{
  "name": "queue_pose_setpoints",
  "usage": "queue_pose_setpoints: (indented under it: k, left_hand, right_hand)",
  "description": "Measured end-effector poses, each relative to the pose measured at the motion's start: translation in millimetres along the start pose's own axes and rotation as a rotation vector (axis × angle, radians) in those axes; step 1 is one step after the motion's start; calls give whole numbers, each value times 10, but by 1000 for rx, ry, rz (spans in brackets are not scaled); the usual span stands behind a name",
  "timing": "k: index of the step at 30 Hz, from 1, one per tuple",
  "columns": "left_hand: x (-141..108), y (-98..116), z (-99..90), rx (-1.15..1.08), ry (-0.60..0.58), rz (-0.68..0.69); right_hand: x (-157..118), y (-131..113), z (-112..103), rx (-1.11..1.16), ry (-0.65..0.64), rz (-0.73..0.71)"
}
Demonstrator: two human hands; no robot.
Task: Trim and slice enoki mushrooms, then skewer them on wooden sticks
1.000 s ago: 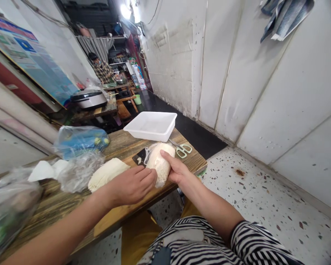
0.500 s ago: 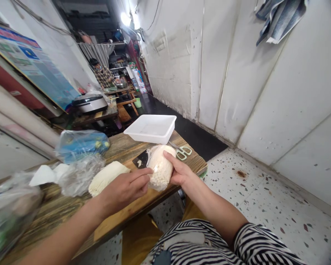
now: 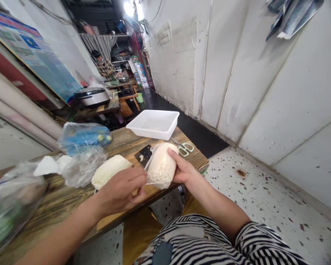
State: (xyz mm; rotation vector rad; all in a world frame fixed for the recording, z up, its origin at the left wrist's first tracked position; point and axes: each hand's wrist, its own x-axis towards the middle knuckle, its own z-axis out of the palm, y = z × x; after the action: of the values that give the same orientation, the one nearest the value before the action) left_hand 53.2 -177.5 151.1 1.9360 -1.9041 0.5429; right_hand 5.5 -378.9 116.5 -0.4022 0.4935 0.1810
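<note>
1 enoki mushroom bundle (image 3: 162, 165) | right hand (image 3: 184, 170) clamped on it | left hand (image 3: 120, 193) curled, just beside

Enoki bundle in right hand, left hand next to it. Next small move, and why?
Probably pinch the loose clear film with the left hand and peel it back. The right hand grips the enoki bundle steadily, the left hand is free just beside it, and the film stands away from the mushrooms on that side, so it looks like the easiest edge to grab.
</note>
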Motion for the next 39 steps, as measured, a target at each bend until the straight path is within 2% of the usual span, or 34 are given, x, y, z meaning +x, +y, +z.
queue_pose_setpoints:
  k: [5, 9, 13, 16, 19, 22, 27, 31, 34, 36, 39]
  left_hand:
    - [37, -13, 29, 252, -19, 165]
    - [-15, -27, 8, 252, 52, 235]
    - [-148, 6, 4, 136, 179, 103]
    - [-227, 37, 21, 9, 117, 29]
    - [-263, 13, 31, -8, 49, -34]
    - [-277, -42, 31, 11, 80, -124]
    - [-310, 3, -22, -29, 104, -106]
    - [-339, 28, -125, -226, 167, -282]
    - [-360, -47, -107, -341, 215, -411]
    - [-376, -108, -31, -391, 309, -594]
    - [-379, -141, 90, -497, 542, -962]
  right_hand:
    - [19, 18, -46, -25, -5, -10]
    - [29, -18, -107, -26, -31, 21]
    - [48, -87, -191, -2, -62, 71]
    - [57, -123, -241, 23, -109, 133]
    - [56, -119, -257, -4, -144, 182]
    - [59, -96, -250, -44, -201, 184]
    - [43, -100, -242, -63, -267, 162]
    - [-7, -106, -241, -89, -308, 90]
    - [-18, -83, -245, -133, -384, 55]
    - [-9, -66, -257, -171, -457, 29]
    - [6, -59, -276, -229, -549, 5]
